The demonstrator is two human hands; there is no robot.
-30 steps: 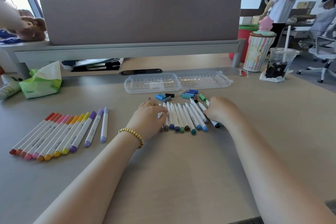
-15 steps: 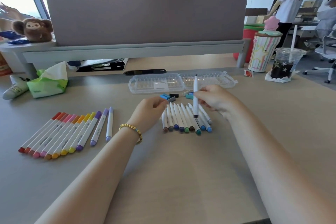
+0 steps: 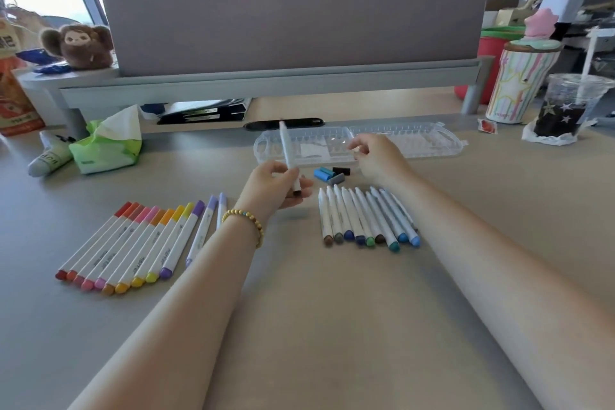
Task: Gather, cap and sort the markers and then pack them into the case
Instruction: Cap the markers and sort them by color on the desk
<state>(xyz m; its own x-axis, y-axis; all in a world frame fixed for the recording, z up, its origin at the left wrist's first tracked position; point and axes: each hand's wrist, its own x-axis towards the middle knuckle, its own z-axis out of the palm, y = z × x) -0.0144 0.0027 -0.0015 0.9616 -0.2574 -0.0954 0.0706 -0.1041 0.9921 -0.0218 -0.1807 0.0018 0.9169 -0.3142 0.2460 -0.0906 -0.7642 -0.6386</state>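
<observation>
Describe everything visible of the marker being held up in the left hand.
The held marker is a slim white plastic barrel with a dark cap at its lower end; its upper tip is bare and greyish. It stands nearly upright, tilted slightly left, above the table in front of the clear case. The left hand pinches its lower part; nothing else touches it.

Left hand (image 3: 278,185) curled in a grip, raised; right hand (image 3: 377,160) hovers, fingers loosely spread.

bare forearms, gold bead bracelet (image 3: 247,222) on left wrist.
</observation>
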